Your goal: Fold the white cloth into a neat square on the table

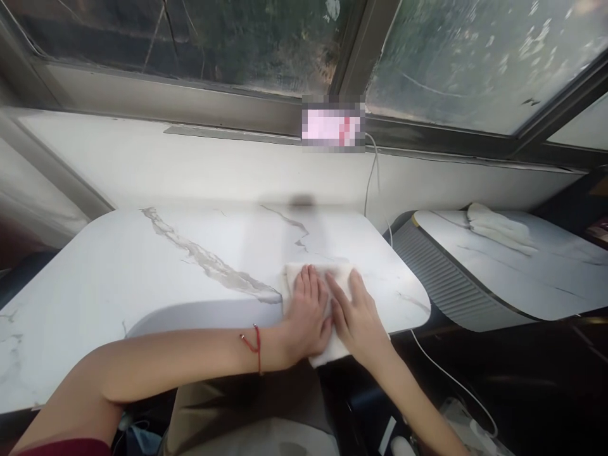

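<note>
A folded white cloth (pixel 334 349) lies flat near the right front edge of a white marble-patterned table (pixel 156 266). On its left part rests my left hand (pixel 306 316), palm down, fingers flat and close together, with a red string bracelet (pixel 258 348) at the wrist. My right hand (pixel 358 313) lies on the cloth's right side, fingers spread, the index finger reaching toward the left hand. Neither hand visibly grips the cloth; both lie on top of it and hide much of its middle.
A side cabinet (pixel 494 266) with a marble-patterned top stands at the right, bearing a pale cloth-like item (pixel 498 229). A blurred pink-and-white item (pixel 327 126) sits on the window ledge. A white cable (pixel 370 174) hangs behind the table. Windows line the back.
</note>
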`<state>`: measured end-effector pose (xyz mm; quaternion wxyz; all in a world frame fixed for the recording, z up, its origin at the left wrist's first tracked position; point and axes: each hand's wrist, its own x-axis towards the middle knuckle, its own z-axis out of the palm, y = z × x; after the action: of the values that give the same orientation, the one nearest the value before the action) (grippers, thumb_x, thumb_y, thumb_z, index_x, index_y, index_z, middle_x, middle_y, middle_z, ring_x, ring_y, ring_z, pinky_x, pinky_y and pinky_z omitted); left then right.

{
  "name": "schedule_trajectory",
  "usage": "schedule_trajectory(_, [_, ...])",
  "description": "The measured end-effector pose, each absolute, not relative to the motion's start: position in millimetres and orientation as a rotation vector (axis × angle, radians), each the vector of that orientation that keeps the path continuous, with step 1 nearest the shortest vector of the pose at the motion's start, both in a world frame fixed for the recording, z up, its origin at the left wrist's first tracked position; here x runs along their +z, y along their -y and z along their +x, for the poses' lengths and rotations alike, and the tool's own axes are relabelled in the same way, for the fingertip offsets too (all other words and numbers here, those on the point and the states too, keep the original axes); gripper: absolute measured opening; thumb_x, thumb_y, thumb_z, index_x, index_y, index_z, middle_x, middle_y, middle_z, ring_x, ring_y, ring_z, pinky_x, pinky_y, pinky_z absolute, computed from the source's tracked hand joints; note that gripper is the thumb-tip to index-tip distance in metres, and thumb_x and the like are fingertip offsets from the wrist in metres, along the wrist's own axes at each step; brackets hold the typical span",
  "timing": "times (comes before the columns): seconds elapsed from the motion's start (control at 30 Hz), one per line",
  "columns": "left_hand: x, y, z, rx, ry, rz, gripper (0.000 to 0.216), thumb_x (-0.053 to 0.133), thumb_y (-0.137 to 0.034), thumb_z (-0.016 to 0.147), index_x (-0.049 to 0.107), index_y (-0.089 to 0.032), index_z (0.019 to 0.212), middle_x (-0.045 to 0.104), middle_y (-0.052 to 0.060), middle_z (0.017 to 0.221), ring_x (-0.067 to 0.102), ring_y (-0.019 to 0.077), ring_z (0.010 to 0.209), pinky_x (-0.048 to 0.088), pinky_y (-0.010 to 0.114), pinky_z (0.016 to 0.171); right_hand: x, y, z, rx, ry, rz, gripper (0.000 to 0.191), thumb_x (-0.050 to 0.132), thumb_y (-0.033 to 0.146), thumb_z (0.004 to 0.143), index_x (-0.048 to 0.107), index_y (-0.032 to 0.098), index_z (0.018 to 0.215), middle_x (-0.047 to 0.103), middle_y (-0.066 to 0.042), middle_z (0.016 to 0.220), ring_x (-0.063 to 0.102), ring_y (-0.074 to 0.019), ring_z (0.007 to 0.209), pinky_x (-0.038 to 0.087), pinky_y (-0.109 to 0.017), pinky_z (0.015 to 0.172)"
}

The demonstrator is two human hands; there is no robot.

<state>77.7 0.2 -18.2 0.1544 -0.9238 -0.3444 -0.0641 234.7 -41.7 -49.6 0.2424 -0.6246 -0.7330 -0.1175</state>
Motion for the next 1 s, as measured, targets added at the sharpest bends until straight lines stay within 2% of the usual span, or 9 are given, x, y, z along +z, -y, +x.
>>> schedule_trajectory(0.13, [-13,-37,100,-0.162,1.010,-2.752,0.073,0.038,-0.042,0.100,0.037,0.013,0.148,0.036,0.037,0.155,0.036,0.0464,0.147,0.027,0.057,0.121,-49,8,263,-0.290,2.043,-1.730,0.051,0.034,0.032,0.107,0.041,0.030,0.158,0.014,-0.016,0.170,0.025,-0.0428,0.153,0.045,-0.059,0.110])
schedule_trajectory(0.4, [-20,-110,153,-0.244,1.064,-2.867,0.075,0.043,-0.040,0.097,0.032,0.010,0.151,0.028,0.037,0.159,0.027,0.0459,0.151,0.023,0.059,0.120,-56,-66,320,-0.412,2.069,-1.754,0.053,0.027,0.035,0.107,0.049,0.023,0.153,0.028,-0.020,0.164,0.031,-0.0410,0.151,0.045,-0.058,0.110])
schedule_trajectory(0.5, [-22,-136,173,-0.260,1.088,-2.860,0.074,0.044,-0.039,0.094,0.034,0.009,0.150,0.031,0.035,0.159,0.029,0.0456,0.150,0.024,0.059,0.119,-61,-95,339,-0.419,2.062,-1.791,0.056,0.023,0.037,0.107,0.049,0.020,0.154,0.032,-0.022,0.161,0.032,-0.0407,0.150,0.045,-0.058,0.110])
schedule_trajectory(0.67, [-15,-185,210,-0.232,1.174,-2.841,0.070,0.046,-0.035,0.091,0.041,0.006,0.148,0.042,0.029,0.154,0.034,0.0415,0.145,0.025,0.052,0.118,-61,-150,367,-0.347,2.019,-1.860,0.056,0.025,0.040,0.106,0.050,0.022,0.153,0.036,-0.020,0.160,0.038,-0.0393,0.147,0.044,-0.058,0.111])
schedule_trajectory(1.0, [-16,-244,257,-0.255,1.313,-2.842,0.065,0.044,-0.032,0.091,0.046,0.002,0.146,0.049,0.025,0.145,0.038,0.0387,0.134,0.027,0.052,0.114,-55,-215,407,-0.263,2.019,-1.978,0.058,0.021,0.043,0.106,0.046,0.024,0.155,0.038,-0.017,0.162,0.037,-0.0362,0.148,0.044,-0.057,0.110])
